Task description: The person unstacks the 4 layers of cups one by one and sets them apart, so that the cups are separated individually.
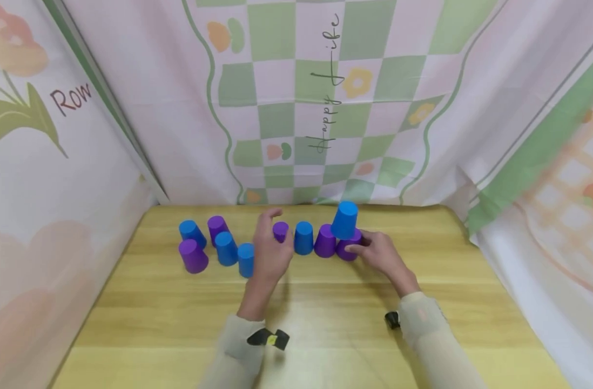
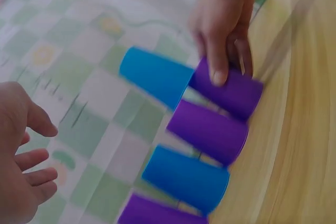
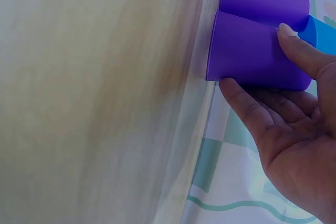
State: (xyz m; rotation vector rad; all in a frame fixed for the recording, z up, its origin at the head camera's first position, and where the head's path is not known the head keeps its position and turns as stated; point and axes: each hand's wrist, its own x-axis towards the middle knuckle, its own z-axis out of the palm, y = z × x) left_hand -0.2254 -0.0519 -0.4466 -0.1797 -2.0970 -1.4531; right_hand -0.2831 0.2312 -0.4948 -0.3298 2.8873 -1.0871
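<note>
My right hand [image 1: 383, 255] grips the rightmost purple cup [image 1: 346, 250] of a row, thumb on its near side and fingers along its outer side. Upside down on top of that cup and the purple cup [image 1: 324, 242] beside it stands a blue cup [image 1: 345, 220]. Further left in the row are another blue cup [image 1: 303, 239] and a purple cup [image 1: 280, 230], the latter partly hidden by my left hand [image 1: 271, 248]. In the left wrist view the left hand's fingers [image 2: 39, 174] are spread and loosely bent, with nothing between them.
Left of my left hand, several more upside-down cups stand loosely grouped: a near purple cup [image 1: 193, 256], a blue cup [image 1: 226, 249] and others behind. The wooden table [image 1: 325, 335] meets a patterned curtain [image 1: 321, 108] at its back edge, with more cloth at both sides.
</note>
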